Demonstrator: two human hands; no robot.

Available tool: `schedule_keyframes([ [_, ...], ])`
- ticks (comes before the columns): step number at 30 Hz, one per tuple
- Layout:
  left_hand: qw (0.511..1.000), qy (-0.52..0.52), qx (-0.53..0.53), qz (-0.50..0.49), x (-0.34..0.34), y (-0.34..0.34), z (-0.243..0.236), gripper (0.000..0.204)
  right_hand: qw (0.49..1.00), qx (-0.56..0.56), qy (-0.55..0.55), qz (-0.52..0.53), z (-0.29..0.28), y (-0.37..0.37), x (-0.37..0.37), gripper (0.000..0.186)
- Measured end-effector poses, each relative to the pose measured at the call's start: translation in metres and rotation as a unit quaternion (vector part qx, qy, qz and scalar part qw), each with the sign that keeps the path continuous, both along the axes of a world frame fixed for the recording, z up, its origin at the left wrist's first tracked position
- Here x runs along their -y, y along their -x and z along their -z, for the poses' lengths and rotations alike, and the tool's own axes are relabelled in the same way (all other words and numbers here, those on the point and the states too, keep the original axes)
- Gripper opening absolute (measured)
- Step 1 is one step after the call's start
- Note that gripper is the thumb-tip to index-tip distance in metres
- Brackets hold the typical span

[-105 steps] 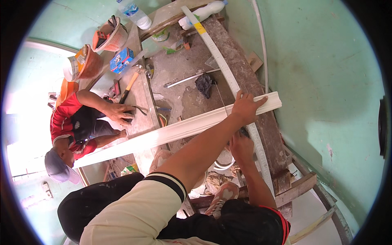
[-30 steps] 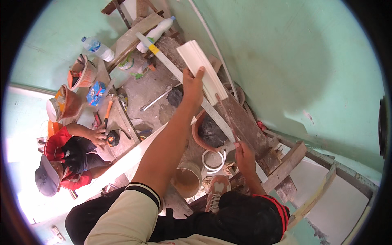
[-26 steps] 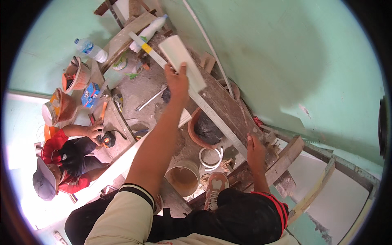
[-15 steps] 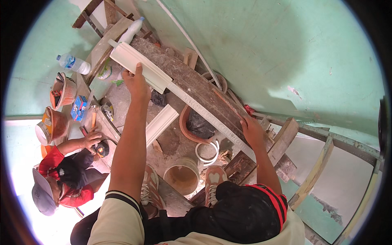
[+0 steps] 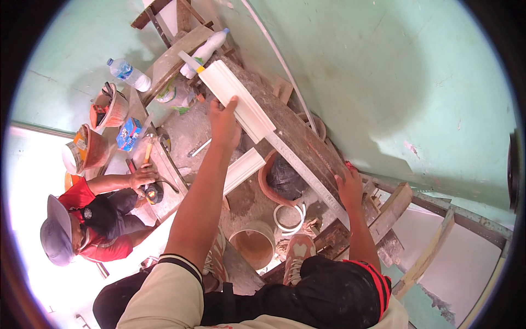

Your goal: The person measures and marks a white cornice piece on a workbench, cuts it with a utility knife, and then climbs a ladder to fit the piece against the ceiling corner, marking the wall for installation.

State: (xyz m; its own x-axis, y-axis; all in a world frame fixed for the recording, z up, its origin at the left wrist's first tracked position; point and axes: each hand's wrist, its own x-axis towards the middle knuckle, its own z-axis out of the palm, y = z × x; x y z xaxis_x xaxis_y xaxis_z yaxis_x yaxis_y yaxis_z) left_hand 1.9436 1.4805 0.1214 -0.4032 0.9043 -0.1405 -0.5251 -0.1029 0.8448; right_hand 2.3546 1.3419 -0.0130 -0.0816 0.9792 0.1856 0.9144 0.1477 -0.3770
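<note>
My left hand [image 5: 223,120] grips a short cream moulding [image 5: 239,100] with a stepped profile, the thumb on top. The moulding lies along a long pale straightedge [image 5: 307,176], which passes beneath it and sticks out beyond its far end. Both rest along a dusty wooden plank [image 5: 296,134]. Over the plank's near part, my right hand [image 5: 350,189] has its fingers closed on a thin brown strip [image 5: 320,156] whose kind I cannot make out. Below my left forearm, a second cream moulding [image 5: 244,171] lies lower down, partly hidden by the arm.
On the left, a person in a grey cap [image 5: 57,233] rests a hand [image 5: 143,176] on a board beside a hammer [image 5: 147,152]. Tubs [image 5: 111,107], a bottle [image 5: 129,74] and a blue box [image 5: 129,134] stand nearby. A bucket [image 5: 252,247] is near my feet; a green wall [image 5: 394,66] rises ahead.
The view has shifted, so the scene sits further right. The moulding under my left hand has slid a little toward me, exposing more of the straightedge's far end.
</note>
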Motion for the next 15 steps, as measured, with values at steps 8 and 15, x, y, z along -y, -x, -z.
schedule_keyframes([
  [8,0.998,0.038,0.01,0.056,-0.013,0.0,0.001,0.045,0.991,-0.13,-0.005,0.003,-0.038,0.032,-0.004,0.024],
  [15,0.986,0.052,0.031,0.154,-0.01,-0.009,-0.008,0.047,0.948,-0.277,0.155,0.027,-0.095,0.084,0.0,0.011],
])
